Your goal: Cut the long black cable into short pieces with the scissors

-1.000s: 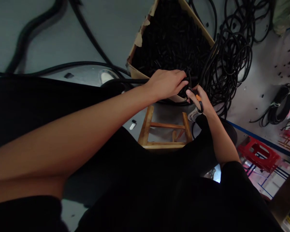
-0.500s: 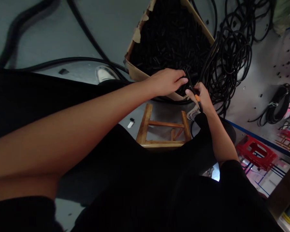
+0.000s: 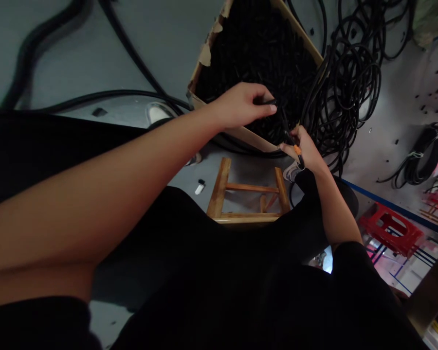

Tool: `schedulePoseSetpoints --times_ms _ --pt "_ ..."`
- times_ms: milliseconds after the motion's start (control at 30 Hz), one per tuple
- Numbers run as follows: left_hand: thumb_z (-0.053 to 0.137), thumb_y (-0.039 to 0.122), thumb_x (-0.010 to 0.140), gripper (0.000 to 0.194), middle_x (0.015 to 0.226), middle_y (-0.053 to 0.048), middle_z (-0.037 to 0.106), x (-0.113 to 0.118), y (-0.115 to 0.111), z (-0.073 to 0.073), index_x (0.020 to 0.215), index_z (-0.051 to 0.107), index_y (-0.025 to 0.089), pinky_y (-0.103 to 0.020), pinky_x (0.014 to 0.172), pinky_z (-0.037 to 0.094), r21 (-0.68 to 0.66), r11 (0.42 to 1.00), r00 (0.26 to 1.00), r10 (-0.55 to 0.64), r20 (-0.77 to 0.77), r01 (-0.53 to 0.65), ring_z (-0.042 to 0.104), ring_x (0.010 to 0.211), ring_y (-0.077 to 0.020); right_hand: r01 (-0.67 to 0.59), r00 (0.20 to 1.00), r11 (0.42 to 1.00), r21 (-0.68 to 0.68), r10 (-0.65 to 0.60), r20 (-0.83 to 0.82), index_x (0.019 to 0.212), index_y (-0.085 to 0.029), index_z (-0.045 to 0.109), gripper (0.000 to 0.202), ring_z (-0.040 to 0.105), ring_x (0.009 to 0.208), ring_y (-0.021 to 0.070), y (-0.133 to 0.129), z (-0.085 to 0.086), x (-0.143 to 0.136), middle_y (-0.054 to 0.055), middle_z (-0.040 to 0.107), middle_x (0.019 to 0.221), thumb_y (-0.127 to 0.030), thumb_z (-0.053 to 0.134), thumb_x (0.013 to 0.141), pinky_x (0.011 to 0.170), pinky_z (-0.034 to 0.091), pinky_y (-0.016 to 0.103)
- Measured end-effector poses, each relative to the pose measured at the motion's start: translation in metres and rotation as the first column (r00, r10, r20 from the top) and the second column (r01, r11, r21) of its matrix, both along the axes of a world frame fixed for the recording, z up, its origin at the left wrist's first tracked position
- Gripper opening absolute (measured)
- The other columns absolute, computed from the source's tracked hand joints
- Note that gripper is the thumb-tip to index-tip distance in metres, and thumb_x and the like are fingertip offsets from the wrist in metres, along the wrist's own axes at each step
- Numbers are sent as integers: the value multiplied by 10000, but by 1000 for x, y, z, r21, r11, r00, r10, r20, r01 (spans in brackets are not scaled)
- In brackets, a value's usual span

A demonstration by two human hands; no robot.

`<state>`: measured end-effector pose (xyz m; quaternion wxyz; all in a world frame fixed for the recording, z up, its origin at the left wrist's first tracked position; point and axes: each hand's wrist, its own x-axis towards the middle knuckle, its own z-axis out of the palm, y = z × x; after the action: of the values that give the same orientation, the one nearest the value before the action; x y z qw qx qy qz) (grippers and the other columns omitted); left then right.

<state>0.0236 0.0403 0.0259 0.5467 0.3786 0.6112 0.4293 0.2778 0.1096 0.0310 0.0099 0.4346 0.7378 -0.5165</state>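
Note:
My left hand (image 3: 241, 106) is over the near edge of an open cardboard box (image 3: 253, 138). Its thumb and fingers are pinched on a short black piece (image 3: 266, 102). Just to the right, my right hand (image 3: 308, 150) is wrapped round a black hand tool with orange on its handle (image 3: 297, 149), which looks like cutters. The tool's dark front end points up over the box's corner, and its jaws are hard to make out. Many small black tube-like pieces (image 3: 255, 53) fill the box.
Loops of black cable (image 3: 357, 82) lie right of the box, with a tied coil (image 3: 425, 153) farther right. A wooden stool (image 3: 219, 194) is between my legs. Thick black hose (image 3: 25, 58) crosses the left floor. A red plastic stool (image 3: 390, 228) is at lower right.
My left hand has moved up and slightly left, away from the tool, with the black piece pinched in it. My right hand stays almost where it was, still round the tool.

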Motion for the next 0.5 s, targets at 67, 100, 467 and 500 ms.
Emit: schedulePoseSetpoints --times_ms 67,100,467,500 --pt "831 361 848 199 865 -36 714 -1 1 -2 865 686 225 -398 916 517 -48 994 980 107 168 -101 649 971 -238 -22 994 996 88 13 106 1024 -288 442 664 613 842 218 -1 -1 1 0 607 945 -730 865 765 896 605 493" --pt "839 359 849 212 875 -30 714 -1 1 -3 860 670 231 -406 935 522 -89 989 959 136 248 -117 643 990 -234 -34 989 990 134 13 150 1031 -286 447 646 619 859 227 -1 0 1 10 612 969 -710 863 776 918 608 512" --pt "830 397 912 288 1112 -83 785 15 2 -13 1077 716 191 -425 1000 555 -112 993 987 54 152 -37 716 1149 -266 -39 977 985 170 1 215 964 -295 455 624 601 822 233 -6 13 -8 -11 596 882 -707 888 784 877 577 481" --pt "824 393 920 307 1123 -91 788 12 2 -15 1118 718 184 -424 1006 553 -99 995 996 40 74 -32 720 1149 -266 -5 981 989 150 -24 193 949 -295 447 622 579 809 222 -5 10 -7 -18 577 863 -709 882 787 872 564 468"
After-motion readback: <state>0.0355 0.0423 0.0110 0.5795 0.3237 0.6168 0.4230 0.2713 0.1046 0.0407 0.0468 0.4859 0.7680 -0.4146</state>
